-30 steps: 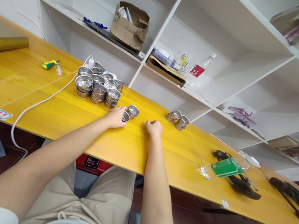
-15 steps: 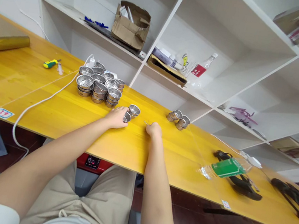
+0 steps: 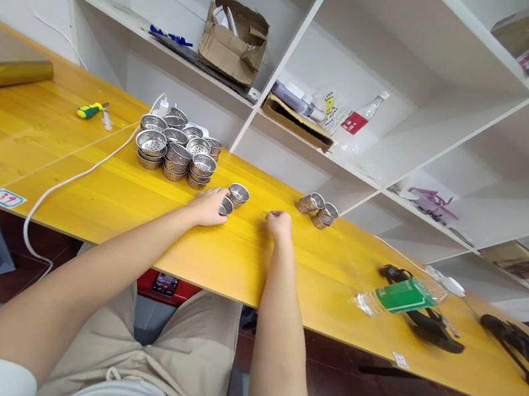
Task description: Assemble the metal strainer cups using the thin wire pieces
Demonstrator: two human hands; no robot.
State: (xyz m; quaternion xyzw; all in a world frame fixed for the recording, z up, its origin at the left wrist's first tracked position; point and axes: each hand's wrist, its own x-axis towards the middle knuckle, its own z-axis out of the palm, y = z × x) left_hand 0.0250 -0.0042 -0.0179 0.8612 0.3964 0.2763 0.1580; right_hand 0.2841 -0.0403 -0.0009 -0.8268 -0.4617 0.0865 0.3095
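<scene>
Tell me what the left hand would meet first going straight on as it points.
The left hand would likely meet the farther cup first, just past the gripped cup; whether the two touch is hard to tell.

At eleven o'clock my monitor shows an open cardboard box [image 3: 229, 51] shelved; between nine and ten I see a green-and-yellow screwdriver [image 3: 89, 110]; a green-labelled bottle [image 3: 404, 296] lies at four.

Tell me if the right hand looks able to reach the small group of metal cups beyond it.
Probably yes: only tabletop shows between the right hand and those cups, though its fingertips seem to pinch something thin.
</scene>
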